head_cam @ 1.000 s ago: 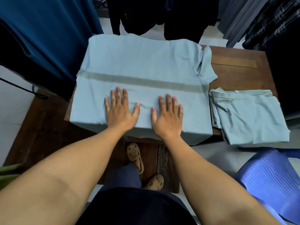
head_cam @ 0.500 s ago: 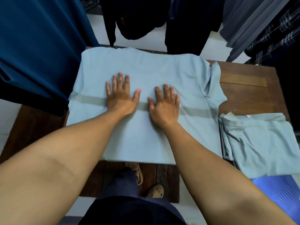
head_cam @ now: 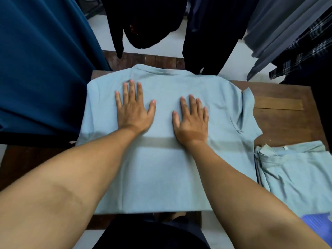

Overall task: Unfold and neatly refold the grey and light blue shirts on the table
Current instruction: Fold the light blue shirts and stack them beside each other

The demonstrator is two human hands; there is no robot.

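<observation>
Both left hand [head_cam: 133,113] and right hand [head_cam: 192,120], fingers [head_cam: 132,89] straight, press the spread, creased shirt [head_cam: 161,177].

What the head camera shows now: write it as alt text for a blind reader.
The left hand and right hand press flat on a light blue shirt spread over a wooden table. A folded shirt lies to its right; dark garments hang behind.
</observation>
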